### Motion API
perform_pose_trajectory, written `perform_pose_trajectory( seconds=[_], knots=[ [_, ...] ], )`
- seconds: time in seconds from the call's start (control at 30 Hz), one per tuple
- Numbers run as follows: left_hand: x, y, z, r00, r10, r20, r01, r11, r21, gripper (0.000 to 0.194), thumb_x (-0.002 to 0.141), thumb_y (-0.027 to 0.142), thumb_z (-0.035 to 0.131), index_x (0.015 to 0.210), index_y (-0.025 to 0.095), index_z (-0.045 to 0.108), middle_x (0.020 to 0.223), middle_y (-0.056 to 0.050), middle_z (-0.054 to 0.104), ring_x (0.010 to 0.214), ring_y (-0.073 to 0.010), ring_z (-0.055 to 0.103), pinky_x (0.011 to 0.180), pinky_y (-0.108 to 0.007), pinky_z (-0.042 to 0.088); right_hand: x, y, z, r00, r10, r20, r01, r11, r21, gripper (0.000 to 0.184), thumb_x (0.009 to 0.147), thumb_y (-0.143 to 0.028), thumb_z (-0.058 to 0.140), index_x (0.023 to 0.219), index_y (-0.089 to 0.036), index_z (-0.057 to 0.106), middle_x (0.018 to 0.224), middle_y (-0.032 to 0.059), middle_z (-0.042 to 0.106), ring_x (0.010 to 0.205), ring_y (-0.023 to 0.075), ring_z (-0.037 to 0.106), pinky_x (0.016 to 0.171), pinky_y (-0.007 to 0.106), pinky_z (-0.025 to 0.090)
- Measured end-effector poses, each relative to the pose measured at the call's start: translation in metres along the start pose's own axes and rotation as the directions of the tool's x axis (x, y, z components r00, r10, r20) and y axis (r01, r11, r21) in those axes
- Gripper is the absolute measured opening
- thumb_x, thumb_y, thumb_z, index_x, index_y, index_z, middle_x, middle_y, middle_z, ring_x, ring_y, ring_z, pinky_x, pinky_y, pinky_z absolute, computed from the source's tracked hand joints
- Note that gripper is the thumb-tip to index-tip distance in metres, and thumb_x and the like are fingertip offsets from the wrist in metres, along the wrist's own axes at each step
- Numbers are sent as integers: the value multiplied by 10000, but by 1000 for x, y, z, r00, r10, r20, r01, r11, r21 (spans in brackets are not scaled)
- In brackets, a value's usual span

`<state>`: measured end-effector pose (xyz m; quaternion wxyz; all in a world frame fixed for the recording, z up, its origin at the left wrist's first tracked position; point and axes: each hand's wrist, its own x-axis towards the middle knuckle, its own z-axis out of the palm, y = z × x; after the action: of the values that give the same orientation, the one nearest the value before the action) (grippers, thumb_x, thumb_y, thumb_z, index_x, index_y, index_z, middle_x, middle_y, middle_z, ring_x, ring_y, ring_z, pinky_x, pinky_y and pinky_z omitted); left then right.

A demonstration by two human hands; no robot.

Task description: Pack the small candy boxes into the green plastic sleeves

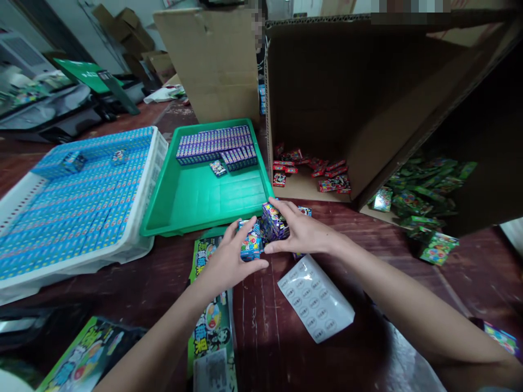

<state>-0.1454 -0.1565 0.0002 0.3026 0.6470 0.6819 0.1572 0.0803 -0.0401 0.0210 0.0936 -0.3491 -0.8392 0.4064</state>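
My left hand (231, 256) curls around a small blue candy box (250, 242), thumb along the near side. Right beside it, my right hand (304, 228) grips a stack of small purple candy boxes (274, 222) between thumb and fingers. The two sets of boxes nearly meet in front of the green tray (204, 204). More purple boxes lie partly hidden behind my right hand. Just below that hand is a white sheet of round stickers (316, 299). A flat green printed carton (212, 326) lies under my left wrist.
Purple boxes in rows (214, 142) fill the tray's far end. To the left stands a white crate (141, 218) packed with blue boxes. On the right, open cardboard cartons (314, 92) hold loose red boxes (335, 182) and green boxes (425, 201).
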Motion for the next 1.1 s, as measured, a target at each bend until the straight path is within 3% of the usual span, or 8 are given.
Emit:
perform_pose_trajectory(
  seconds=[0.13,0.33,0.5,0.6,0.67,0.77,0.93,1.1],
  knots=[
    [1,-13,4,996,16,-84,-28,989,-146,947,841,487,747,1630,356,239,1603,-130,379,1481,-348,405,1182,-545,372,3,-1,5,990,103,-91,-98,993,67,950,877,-643,677,1628,-295,211,1601,170,355,1396,374,500,1126,552,455],
    [-3,-13,3,994,-26,-107,4,978,-208,1076,753,516,824,1629,309,233,1633,-145,318,1502,-351,361,1212,-538,339,9,-3,16,958,231,-170,-234,972,0,1097,766,-360,826,1635,-290,161,1531,173,410,1332,385,559,1095,535,469],
    [-48,38,17,865,-111,-490,-78,934,-348,573,852,421,758,1371,272,565,1460,-115,510,1393,-315,488,1159,-498,420,9,-7,17,947,275,-167,-291,953,-85,1134,767,-413,828,1645,-307,119,1507,182,428,1257,422,607,1034,553,494],
    [-72,68,49,970,-244,-22,148,658,-739,409,933,420,651,1295,233,611,1148,-104,696,1093,-262,675,1010,-450,534,8,-4,16,956,245,-162,-264,958,-113,1098,783,-377,793,1645,-308,116,1495,180,439,1240,417,615,998,537,513],
    [-69,78,74,904,-363,226,365,382,-849,637,919,395,666,1477,168,458,1168,-145,703,1063,-254,688,985,-426,543,8,-2,16,960,223,-168,-246,961,-127,1074,785,-353,777,1643,-287,133,1489,184,446,1250,409,606,995,526,514],
    [-45,80,101,844,-490,218,339,173,-925,895,892,293,695,1615,157,185,1343,-199,620,1113,-225,665,938,-344,544,4,1,14,960,223,-171,-247,960,-134,1068,779,-340,773,1641,-281,146,1484,182,452,1223,399,622,977,521,521],
    [-13,83,120,848,-526,64,127,85,-988,910,819,214,748,1565,335,242,1676,-136,242,1084,-166,648,741,-242,539,-6,24,7,967,199,-159,-208,977,-45,1076,753,-310,792,1638,-233,185,1543,187,420,1344,376,546,1089,516,464],
    [-11,90,124,856,-501,126,179,59,-982,642,790,184,737,1397,251,535,1458,-115,512,957,-133,646,714,-231,514,-21,55,-11,975,193,-109,-161,955,250,1120,697,-330,861,1614,-150,243,1574,179,429,1396,319,500,1178,480,417]
  ],
)
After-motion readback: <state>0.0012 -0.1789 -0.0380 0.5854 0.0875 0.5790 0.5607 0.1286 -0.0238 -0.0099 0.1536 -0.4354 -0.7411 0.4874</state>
